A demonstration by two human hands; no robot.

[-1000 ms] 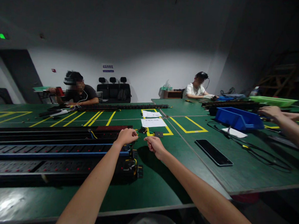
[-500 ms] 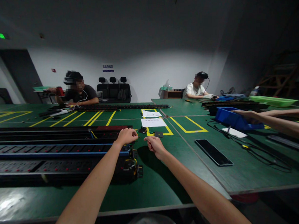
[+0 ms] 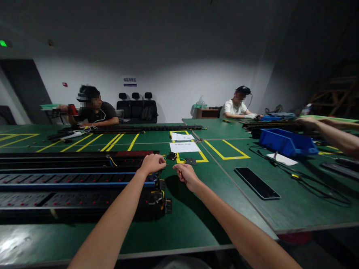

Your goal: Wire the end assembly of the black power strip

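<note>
My left hand [image 3: 152, 164] is closed in a pinch over the right ends of the long black socket strips [image 3: 81, 197]; something tiny shows at its fingertips, too small to name. Just to its right, my right hand [image 3: 186, 175] is also pinched closed, its fingertips pointing at the left hand with a small gap between them. What the right hand grips cannot be made out. Behind the hands lies a small black part [image 3: 191, 161] with yellow-green wires. A strip with a blue edge [image 3: 103, 186] lies under my left forearm.
White papers [image 3: 184, 147] lie on the green table [image 3: 205, 217] beyond my hands. To the right are a phone [image 3: 256, 183], a blue bin [image 3: 288, 143] and black cables [image 3: 318, 191]. Another person's arms [image 3: 340, 134] reach in from the right. Two people sit across the table.
The other person's arms at the right have moved away from the blue bin, back toward the green tray. My own hands have hardly moved.
</note>
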